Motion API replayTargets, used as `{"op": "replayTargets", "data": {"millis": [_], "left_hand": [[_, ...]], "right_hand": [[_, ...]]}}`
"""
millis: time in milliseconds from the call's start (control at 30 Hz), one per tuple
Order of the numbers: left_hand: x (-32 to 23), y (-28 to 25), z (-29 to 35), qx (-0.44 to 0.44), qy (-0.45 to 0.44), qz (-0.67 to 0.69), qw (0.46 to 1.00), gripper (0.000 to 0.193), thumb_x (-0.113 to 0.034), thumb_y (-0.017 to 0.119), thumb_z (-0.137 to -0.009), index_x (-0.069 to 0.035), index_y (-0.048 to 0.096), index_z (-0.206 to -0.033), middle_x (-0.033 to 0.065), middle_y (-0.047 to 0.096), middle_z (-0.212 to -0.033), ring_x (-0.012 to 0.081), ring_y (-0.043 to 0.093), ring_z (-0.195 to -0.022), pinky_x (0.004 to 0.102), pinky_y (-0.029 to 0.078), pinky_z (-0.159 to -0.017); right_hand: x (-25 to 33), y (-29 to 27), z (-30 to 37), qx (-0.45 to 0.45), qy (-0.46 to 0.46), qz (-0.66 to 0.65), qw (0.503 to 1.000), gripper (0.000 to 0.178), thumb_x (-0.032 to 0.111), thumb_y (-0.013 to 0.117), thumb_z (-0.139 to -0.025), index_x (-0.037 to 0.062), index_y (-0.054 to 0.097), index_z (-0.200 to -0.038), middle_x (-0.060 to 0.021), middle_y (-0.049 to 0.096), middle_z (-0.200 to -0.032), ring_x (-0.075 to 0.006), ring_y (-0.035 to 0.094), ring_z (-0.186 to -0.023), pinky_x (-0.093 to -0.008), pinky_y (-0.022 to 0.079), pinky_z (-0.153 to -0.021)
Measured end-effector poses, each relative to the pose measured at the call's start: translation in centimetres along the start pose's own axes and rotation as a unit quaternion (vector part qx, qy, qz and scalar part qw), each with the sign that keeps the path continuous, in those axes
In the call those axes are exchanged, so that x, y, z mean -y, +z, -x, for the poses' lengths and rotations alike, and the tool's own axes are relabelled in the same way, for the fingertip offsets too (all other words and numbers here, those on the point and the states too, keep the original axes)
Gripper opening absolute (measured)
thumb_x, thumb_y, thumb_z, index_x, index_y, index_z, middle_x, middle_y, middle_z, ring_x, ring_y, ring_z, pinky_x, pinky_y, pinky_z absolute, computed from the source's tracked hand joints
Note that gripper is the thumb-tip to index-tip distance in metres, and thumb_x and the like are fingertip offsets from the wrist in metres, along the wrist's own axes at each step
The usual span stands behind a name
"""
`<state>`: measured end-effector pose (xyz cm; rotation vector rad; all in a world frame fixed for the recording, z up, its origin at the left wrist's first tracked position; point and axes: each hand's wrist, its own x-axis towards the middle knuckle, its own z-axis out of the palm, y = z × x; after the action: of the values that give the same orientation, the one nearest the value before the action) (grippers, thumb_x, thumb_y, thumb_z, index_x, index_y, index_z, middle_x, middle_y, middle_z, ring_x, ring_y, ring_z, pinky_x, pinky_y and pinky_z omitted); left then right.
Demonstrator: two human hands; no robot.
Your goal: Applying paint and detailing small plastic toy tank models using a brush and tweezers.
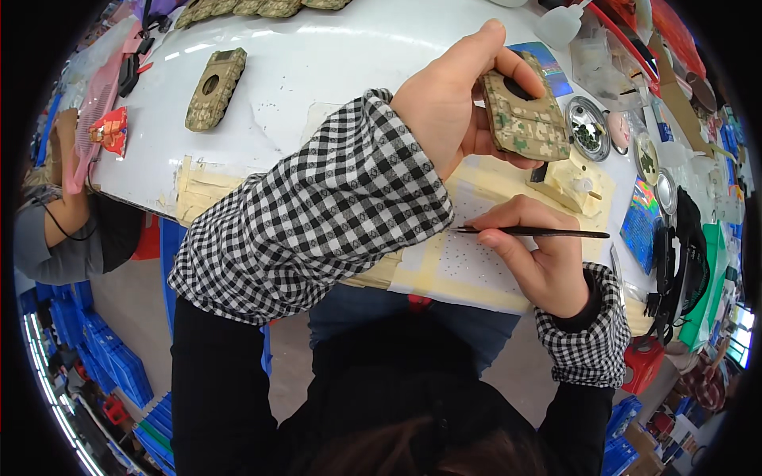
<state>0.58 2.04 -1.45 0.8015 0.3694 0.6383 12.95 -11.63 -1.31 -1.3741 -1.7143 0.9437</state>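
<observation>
My left hand [444, 99] reaches across the table and is closed around a camouflage model tank hull [525, 131]. The hull is tilted, and a round dark hole shows in its top. Lower right, my right hand [549, 258] pinches a pair of dark tweezers [567, 232]. Their tips point left, over a white sheet [448, 274] scattered with tiny specks. My left sleeve hides part of that sheet. Beyond it, under the hull, sits a cream-coloured block [591, 202] with a small white piece on top.
Another camouflage hull [214, 91] lies at left, and several more [262, 6] line the far edge. A metal dish [606, 131] holds small green parts. Iridescent cards [640, 226], bags and a green item [706, 293] crowd the right. A co-worker's arm [70, 218] is at far left.
</observation>
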Motion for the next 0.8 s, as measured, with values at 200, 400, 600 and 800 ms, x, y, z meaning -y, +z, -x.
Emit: {"op": "replayTargets", "data": {"millis": [200, 400, 600, 800], "left_hand": [[0.2, -0.2, -0.1, 0.01, 0.012, -0.004, 1.0, 0.051, -0.045, 0.032, -0.1, 0.0, 0.056, -0.092, 0.0145, 0.058, -0.095, 0.0265, 0.064, -0.087, 0.0401, 0.06, -0.071], [0.2, -0.2, -0.1, 0.012, 0.012, -0.007, 1.0, 0.051, -0.044, 0.032, -0.1, 0.0, 0.057, -0.092, 0.0146, 0.059, -0.093, 0.0262, 0.065, -0.087, 0.0396, 0.06, -0.071], [-0.8, -0.5, -0.1, 0.018, -0.097, 0.062, 0.993, 0.053, -0.047, 0.027, -0.102, -0.003, 0.055, -0.101, 0.0089, 0.059, -0.094, 0.0168, 0.061, -0.084, 0.032, 0.055, -0.077], [-0.7, -0.6, 0.1, 0.024, -0.091, 0.062, 0.994, 0.052, -0.047, 0.027, -0.102, -0.003, 0.055, -0.1, 0.0078, 0.059, -0.093, 0.0161, 0.061, -0.083, 0.0312, 0.055, -0.076]], "right_hand": [[-0.1, 0.2, -0.1, -0.003, -0.003, 0.004, 1.0, 0.01, 0.006, 0.068, -0.084, -0.0023, 0.063, -0.085, -0.0105, 0.065, -0.081, -0.0222, 0.063, -0.076, -0.0297, 0.049, -0.07], [-0.1, 0.1, -0.1, 0.001, 0.002, -0.001, 1.0, 0.01, 0.006, 0.068, -0.085, -0.0024, 0.063, -0.085, -0.0105, 0.065, -0.081, -0.0222, 0.063, -0.076, -0.0296, 0.049, -0.069], [-0.2, 0.2, -0.1, 0.0, 0.001, 0.001, 1.0, 0.01, 0.007, 0.067, -0.085, -0.0025, 0.063, -0.085, -0.0108, 0.065, -0.081, -0.0229, 0.063, -0.075, -0.0299, 0.049, -0.069], [-0.1, 0.1, -0.1, 0.006, -0.001, 0.002, 1.0, 0.01, 0.007, 0.067, -0.085, -0.0024, 0.063, -0.086, -0.0106, 0.065, -0.081, -0.0231, 0.063, -0.075, -0.0301, 0.049, -0.069]]}}
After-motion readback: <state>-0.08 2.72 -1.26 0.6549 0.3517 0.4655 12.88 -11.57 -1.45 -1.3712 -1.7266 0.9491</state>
